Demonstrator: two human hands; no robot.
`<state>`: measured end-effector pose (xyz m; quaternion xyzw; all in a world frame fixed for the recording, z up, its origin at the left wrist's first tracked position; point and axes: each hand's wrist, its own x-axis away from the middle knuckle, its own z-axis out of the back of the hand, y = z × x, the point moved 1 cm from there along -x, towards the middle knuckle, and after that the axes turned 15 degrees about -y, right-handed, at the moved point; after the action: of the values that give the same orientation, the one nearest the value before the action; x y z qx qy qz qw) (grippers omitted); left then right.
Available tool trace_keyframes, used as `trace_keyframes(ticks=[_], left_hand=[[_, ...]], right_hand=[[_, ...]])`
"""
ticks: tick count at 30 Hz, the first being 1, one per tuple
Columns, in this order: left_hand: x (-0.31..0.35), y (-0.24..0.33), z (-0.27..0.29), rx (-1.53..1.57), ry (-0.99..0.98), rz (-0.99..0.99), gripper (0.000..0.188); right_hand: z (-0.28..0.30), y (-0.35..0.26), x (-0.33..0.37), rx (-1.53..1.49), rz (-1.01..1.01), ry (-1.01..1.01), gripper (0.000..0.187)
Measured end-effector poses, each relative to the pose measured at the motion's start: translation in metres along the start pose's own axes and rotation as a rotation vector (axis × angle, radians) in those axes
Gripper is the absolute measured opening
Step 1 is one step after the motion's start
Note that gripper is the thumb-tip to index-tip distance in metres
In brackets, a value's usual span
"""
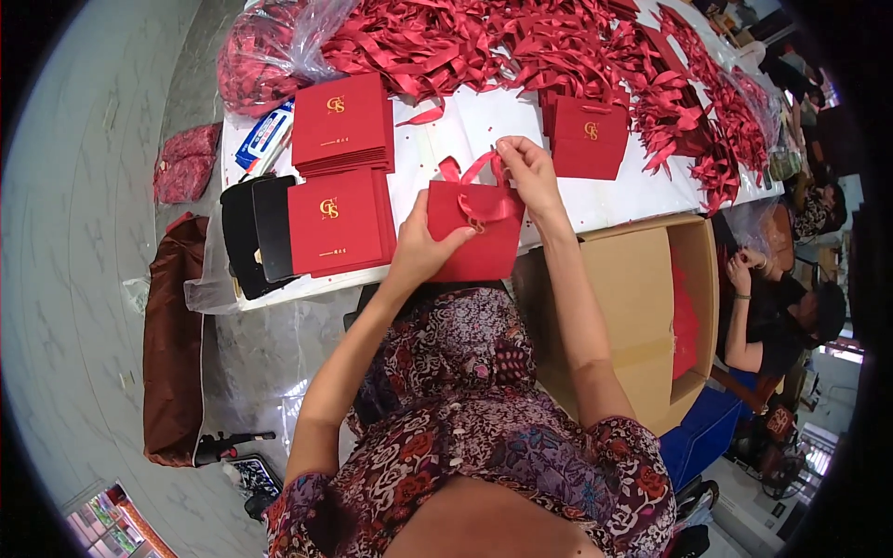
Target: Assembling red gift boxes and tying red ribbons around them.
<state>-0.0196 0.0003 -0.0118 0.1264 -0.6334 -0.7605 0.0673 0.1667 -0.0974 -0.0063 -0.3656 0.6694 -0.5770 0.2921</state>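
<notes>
A small red paper gift bag (479,258) is in front of me at the table's near edge. My left hand (423,245) is closed on its left side, with the thumb lying across its front. A shiny red ribbon (491,206) runs through the top of the bag and loops over its front. At the upper right of the bag, my right hand (532,179) pinches the ribbon between thumb and fingers. Two stacks of flat red bags with gold print, an upper stack (340,119) and a lower stack (333,223), lie to the left.
Red ribbons (465,42) are heaped along the far side of the white table (423,139). More red bags (588,139) lie at the right. An open cardboard box (625,321) stands beside my right arm. Another person (772,307) sits further right.
</notes>
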Motion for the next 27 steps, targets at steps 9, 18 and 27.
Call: trace_keyframes(ticks=[9,18,27], left_hand=[[0.012,0.014,-0.022,-0.003,-0.07,0.156,0.05],[-0.012,0.012,0.0,0.191,0.199,0.03,0.044],[-0.027,0.016,-0.01,0.138,0.116,-0.002,0.046]], right_hand=[[0.021,0.018,-0.027,0.352,0.092,0.192,0.018],[0.003,0.008,0.043,0.343,0.084,0.209,0.037],[0.007,-0.018,0.061,0.592,0.279,0.383,0.064]])
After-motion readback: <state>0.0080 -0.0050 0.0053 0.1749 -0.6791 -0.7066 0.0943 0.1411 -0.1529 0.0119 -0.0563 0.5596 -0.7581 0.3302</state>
